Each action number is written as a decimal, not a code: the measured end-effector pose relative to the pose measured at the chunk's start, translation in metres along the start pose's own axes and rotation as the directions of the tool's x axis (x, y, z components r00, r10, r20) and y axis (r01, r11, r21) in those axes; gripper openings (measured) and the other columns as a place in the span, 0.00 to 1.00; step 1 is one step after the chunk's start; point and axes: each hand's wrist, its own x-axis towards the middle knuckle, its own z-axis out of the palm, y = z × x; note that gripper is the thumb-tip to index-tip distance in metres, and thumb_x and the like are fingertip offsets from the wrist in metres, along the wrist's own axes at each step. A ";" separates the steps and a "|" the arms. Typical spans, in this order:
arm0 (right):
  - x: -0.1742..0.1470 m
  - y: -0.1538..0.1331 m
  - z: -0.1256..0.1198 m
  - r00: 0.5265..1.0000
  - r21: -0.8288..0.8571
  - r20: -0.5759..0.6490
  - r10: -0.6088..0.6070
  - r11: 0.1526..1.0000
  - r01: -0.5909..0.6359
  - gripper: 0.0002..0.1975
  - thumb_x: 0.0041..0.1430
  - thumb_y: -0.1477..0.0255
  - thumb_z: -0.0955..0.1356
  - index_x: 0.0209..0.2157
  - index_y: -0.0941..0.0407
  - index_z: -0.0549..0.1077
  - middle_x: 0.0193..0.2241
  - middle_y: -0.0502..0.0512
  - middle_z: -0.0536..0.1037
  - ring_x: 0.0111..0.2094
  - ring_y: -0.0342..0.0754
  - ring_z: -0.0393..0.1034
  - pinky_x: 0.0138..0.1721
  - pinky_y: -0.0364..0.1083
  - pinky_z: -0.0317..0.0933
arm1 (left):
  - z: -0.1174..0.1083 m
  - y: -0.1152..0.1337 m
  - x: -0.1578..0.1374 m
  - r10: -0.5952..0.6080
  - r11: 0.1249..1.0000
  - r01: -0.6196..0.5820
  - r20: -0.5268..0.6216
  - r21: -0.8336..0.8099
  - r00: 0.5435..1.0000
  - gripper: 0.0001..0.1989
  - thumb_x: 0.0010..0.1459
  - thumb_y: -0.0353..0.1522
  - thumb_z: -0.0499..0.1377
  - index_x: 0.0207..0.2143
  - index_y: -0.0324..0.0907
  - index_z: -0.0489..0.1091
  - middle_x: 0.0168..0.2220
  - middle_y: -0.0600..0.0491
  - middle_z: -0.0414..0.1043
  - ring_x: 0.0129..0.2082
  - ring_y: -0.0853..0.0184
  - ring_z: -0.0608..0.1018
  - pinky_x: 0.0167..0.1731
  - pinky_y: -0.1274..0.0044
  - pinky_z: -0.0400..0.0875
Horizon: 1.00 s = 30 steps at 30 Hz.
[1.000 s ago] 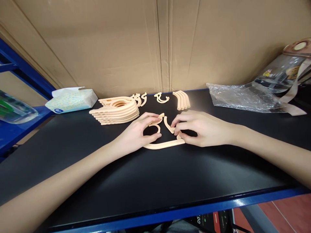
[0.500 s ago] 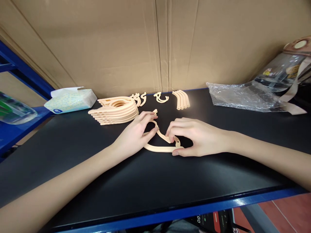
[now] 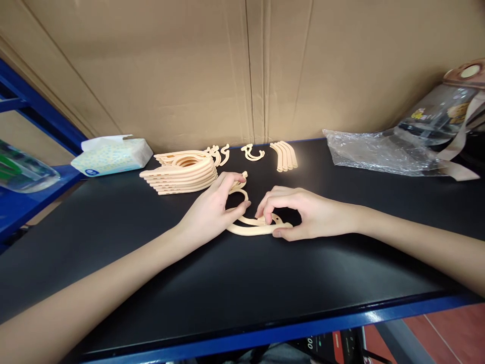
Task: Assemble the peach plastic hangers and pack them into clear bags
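A cream plastic clothes hanger (image 3: 252,231) lies on the black tabletop (image 3: 242,283) between my two hands. My left hand (image 3: 217,205) closes over its left part, thumb and fingers around a curved loop; the palm side is hidden. My right hand (image 3: 303,212) pinches the hanger's right end, thumb on the near bar and curled fingertips on a thin curved strip just behind that bar. Left of my left hand stands a stack of similar cream hangers (image 3: 182,177). Loose cream hooks (image 3: 253,153) and several curved arm pieces (image 3: 285,155) lie behind my hands.
A tissue pack (image 3: 111,156) sits at the back left, beside a blue rack post. A crumpled clear plastic bag (image 3: 379,151) and a clear strapped bottle (image 3: 435,114) are at the back right. Cardboard (image 3: 170,65) walls off the rear; a blue edge (image 3: 303,323) borders the front.
The thin curved strip has come down nearer to the hanger's near bar. My right hand has shifted slightly to the right with its fingers more curled; my left hand stays around the loop.
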 end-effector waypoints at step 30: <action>0.001 0.016 -0.002 0.987 -0.286 -0.141 -0.082 0.958 0.038 0.07 0.56 0.81 0.63 0.32 0.55 0.68 0.38 0.53 0.76 0.39 0.47 0.67 0.43 0.48 0.59 | -0.006 0.004 0.001 0.037 0.995 -0.025 0.135 -0.092 0.990 0.16 0.59 0.38 0.58 0.49 0.45 0.62 0.51 0.54 0.69 0.51 0.64 0.73 0.51 0.74 0.67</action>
